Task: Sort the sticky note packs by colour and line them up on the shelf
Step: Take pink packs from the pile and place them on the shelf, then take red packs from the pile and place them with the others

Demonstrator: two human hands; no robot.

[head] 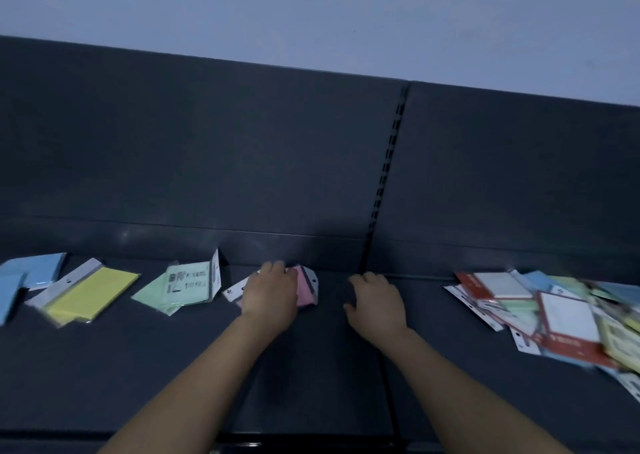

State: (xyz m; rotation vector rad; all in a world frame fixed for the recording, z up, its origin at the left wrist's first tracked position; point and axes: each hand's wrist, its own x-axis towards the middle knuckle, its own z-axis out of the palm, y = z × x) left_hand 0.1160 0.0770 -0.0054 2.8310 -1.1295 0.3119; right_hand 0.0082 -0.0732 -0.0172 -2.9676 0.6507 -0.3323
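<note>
Bare shelf [322,356] between hands. Left hand [270,294] covers pink pack [306,289], grip unclear; right hand [375,301] flat, relaxed, empty.

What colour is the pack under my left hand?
The pack is pink; head view.

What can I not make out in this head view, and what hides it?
All in the head view:
Pink pack: mostly covered by the left hand; whether the fingers grip or only press it is hidden.
Blue packs: cut off by the left edge.
Unsorted pile: cut off by the right edge, packs overlapping, count unclear.
Print on the green pack: too small and dim.
</note>
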